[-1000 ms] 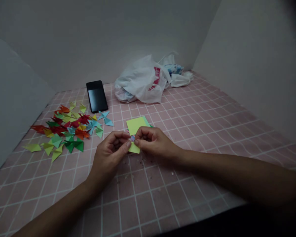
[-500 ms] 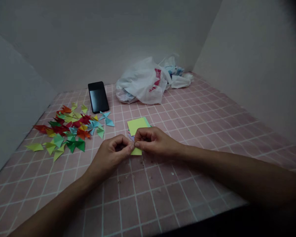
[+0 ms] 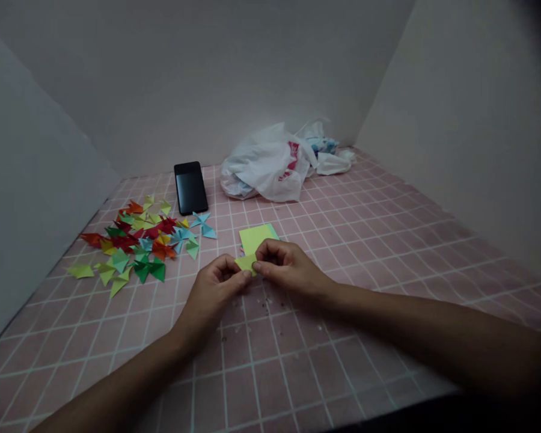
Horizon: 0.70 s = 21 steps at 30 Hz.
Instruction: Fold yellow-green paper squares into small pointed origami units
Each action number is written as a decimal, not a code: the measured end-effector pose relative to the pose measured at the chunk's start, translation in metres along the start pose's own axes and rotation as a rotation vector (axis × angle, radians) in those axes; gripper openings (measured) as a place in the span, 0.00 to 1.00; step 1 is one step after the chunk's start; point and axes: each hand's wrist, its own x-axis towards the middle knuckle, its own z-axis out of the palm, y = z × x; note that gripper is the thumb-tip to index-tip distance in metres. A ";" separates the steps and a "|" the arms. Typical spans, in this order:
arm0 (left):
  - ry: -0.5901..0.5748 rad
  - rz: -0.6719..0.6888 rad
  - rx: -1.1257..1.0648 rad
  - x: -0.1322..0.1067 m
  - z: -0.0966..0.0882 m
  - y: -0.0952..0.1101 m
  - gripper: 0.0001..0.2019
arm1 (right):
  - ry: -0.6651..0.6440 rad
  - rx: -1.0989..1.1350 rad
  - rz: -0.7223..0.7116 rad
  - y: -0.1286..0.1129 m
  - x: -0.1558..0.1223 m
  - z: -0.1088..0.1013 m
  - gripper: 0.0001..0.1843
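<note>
Walls [image 3: 207, 78], grey and flat, border the pink white-lined counter [image 3: 388, 240], wide toward right. Small folded yellow paper [image 3: 245, 263] is between left hand [image 3: 214, 287] and right hand [image 3: 293, 273], pinched by both.

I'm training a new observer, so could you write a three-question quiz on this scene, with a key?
1. What do the left hand and the right hand hold between them?
2. True or false: the phone lies to the left of the plastic bag.
3. What colour is the top sheet of the paper stack? a) red b) yellow c) blue

Key:
1. A small piece of yellow paper.
2. True.
3. b
</note>
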 end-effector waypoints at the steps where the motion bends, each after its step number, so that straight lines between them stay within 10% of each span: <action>1: 0.018 0.013 -0.021 0.001 0.000 0.000 0.11 | -0.012 -0.018 -0.007 -0.001 0.001 -0.001 0.09; 21: 0.015 0.009 -0.060 -0.001 -0.002 0.002 0.13 | -0.020 -0.172 -0.133 0.001 0.006 -0.009 0.05</action>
